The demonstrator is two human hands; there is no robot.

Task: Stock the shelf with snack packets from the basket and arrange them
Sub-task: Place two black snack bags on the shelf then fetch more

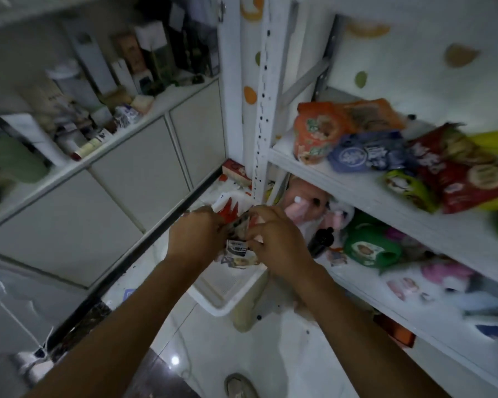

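My left hand [196,234] and my right hand [279,239] are both closed on a bunch of snack packets [239,251], white with red and dark print, held above the white basket [224,291] on the floor. The shelf [357,193] to the right carries an orange packet [316,130], a blue packet [368,152], a red packet [469,179] and a green packet [408,188] lying in a loose row. The shelf below holds a green packet [368,248] and pink packets [443,271]. The frame is blurred.
A white perforated upright post [262,110] stands at the shelf's left corner, just behind my hands. A white counter [161,104] with bottles and boxes runs along the left over grey cabinet doors. My shoe [239,386] is on the glossy floor below.
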